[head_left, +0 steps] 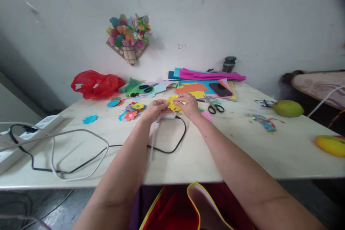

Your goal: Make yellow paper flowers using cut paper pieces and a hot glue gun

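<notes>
Between my two hands, above the middle of the table, is a yellow flower cut-out [172, 104]. The fingers of my left hand [157, 109] pinch its left edge, and my right hand [188, 105] grips its right side. Just below my hands lies a white glue gun [167, 116] with a clear glue stick [152, 143] jutting toward me and a black cord. A heap of coloured flower cut-outs [131, 115] sits left of my left hand. To the right of my right hand, black-handled scissors [215, 108] lie with their blades pointing away.
Coloured sheets [191, 88] and a phone [221, 89] cover the back, near a red plastic bag [97, 84]. A white power strip [32, 133] with looping cables lies left. A green mango [288, 108] and a yellow one [330, 145] are right. A flower basket [129, 39] hangs on the wall.
</notes>
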Demonstrator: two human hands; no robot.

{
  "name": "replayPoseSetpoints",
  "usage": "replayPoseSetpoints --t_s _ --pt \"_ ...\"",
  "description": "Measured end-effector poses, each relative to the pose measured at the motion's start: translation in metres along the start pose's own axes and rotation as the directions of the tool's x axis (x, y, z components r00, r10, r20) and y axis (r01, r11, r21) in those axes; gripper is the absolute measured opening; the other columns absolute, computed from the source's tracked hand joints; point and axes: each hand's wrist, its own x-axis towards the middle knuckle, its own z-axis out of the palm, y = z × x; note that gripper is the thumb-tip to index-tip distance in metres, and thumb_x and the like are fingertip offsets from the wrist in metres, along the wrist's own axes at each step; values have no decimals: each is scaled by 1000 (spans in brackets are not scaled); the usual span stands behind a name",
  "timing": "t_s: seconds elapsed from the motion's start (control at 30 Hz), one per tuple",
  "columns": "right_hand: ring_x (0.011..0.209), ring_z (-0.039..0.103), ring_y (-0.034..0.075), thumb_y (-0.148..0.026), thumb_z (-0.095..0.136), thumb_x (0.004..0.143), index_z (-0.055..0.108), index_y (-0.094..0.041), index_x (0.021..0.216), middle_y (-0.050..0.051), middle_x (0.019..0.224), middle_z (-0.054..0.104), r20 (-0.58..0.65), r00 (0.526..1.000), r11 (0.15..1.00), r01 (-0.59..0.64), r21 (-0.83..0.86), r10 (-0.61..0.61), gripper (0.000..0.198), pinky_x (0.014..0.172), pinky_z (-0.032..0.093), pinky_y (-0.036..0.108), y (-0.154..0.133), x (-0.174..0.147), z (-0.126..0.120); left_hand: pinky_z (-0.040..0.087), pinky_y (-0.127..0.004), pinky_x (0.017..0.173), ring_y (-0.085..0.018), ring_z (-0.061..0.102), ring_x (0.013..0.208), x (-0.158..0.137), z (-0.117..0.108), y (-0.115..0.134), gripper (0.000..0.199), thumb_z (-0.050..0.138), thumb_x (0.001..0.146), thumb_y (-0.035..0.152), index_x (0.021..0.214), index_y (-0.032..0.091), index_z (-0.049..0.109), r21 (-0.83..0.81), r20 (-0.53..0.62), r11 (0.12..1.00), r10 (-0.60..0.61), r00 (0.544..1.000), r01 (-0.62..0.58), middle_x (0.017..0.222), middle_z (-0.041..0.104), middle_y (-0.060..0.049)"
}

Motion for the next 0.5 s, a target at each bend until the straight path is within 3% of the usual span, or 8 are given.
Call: replayPoseSetpoints --t_s 0.5 --pt "93 52 20 -24 58 75 69 -23 90 5 95 61 9 1000 997 10 -82 -9 18 82 37 32 -6 -1 -1 53 -28 68 -16 65 68 0 1 0 22 71 63 25 77 10 62 -17 4 1000 -3 1000 3 72 67 -6"
